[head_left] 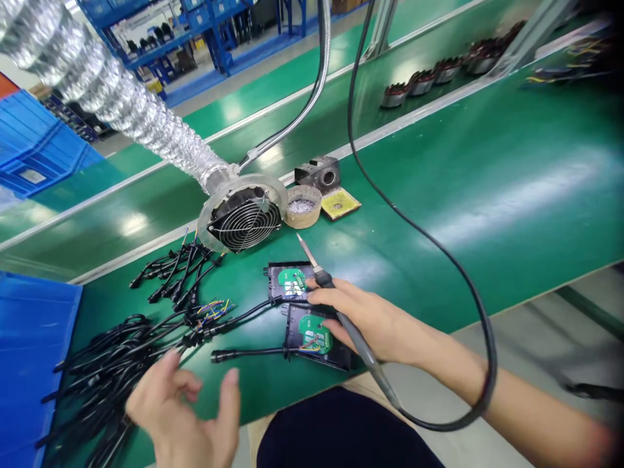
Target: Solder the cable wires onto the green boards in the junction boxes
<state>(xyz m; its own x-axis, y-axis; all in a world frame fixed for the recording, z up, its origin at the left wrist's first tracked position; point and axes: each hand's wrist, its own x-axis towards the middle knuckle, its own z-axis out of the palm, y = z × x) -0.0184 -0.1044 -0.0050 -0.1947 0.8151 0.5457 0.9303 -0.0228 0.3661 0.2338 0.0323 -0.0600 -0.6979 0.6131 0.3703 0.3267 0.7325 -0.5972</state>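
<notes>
My right hand (363, 318) grips a soldering iron (358, 338), its tip pointing up and away over the bench. Below that hand sit two black plastic housings, each with a green circuit board inside: the far board (292, 281) and the near board (314, 333). Coloured wires from a black cable (248, 353) meet the near board, and another cable (248, 316) runs to the far housing. My left hand (185, 409) is held over the bench's near edge with fingers apart and nothing in it. Beside it lies a heap of black cables (112, 370).
A fume extractor fan (246, 218) on a foil duct (121, 97) hangs behind the boards. Near it are a round tub (303, 207), a yellow sponge (340, 203) and an iron holder (319, 173). A blue bin (32, 364) stands left. The iron's cord (429, 240) loops right.
</notes>
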